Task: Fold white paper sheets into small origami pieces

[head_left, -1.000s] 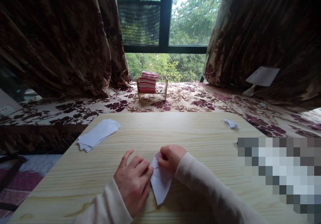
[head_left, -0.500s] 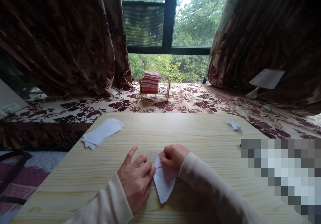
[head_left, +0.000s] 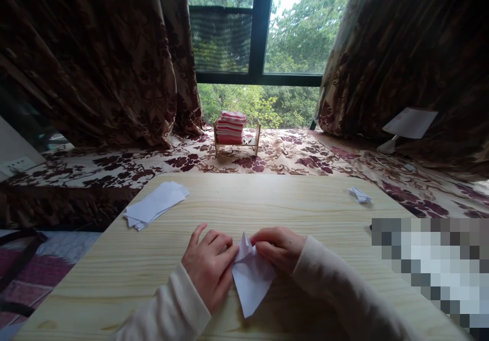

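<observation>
A white sheet of paper [head_left: 252, 280], folded to a point at its lower end, lies on the table between my hands. Its upper end has a small peaked flap standing up. My left hand [head_left: 210, 264] has its curled fingers at the paper's left edge, gripping it there, with the little finger raised. From the other side, my right hand [head_left: 280, 249] pinches the paper near the flap between thumb and fingers. Part of the paper's right edge is hidden under that hand.
On the wooden table [head_left: 191, 300], a stack of white paper slips [head_left: 156, 206] lies at the back left, and small folded paper pieces [head_left: 359, 194] at the back right. Beyond are a little rack [head_left: 237, 146] of red-striped cloths [head_left: 231, 128] and a lamp [head_left: 409, 123].
My right hand has shifted right and opened out from its tighter curl. The upper flap of the paper now stands in view. My left hand stays at the left edge.
</observation>
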A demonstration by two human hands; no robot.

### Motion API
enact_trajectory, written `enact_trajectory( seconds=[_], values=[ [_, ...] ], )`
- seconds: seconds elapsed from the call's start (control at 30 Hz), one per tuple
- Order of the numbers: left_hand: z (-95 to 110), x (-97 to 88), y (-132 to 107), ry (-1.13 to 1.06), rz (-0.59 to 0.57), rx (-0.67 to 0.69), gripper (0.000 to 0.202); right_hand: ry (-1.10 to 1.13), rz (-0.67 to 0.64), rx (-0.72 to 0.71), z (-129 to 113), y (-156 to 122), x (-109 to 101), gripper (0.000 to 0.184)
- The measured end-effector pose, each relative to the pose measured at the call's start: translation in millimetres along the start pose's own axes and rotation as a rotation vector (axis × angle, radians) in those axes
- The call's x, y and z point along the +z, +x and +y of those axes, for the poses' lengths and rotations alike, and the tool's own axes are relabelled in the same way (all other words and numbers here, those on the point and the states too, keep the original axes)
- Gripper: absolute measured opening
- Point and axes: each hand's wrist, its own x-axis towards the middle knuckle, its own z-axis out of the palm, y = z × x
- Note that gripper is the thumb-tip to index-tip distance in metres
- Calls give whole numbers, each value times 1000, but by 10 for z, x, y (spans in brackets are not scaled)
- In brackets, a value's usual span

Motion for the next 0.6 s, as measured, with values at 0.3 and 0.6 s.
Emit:
enact_trajectory(
  seconds=[0.3,0.6],
  values=[
    [0,-10,-54,-135,36,61,28,-289,-35,-41,-53,-89,-24,40],
    [110,-3,-39,-147,50,84,26,-327,-41,-16,-56,-97,-64,42]
  ],
)
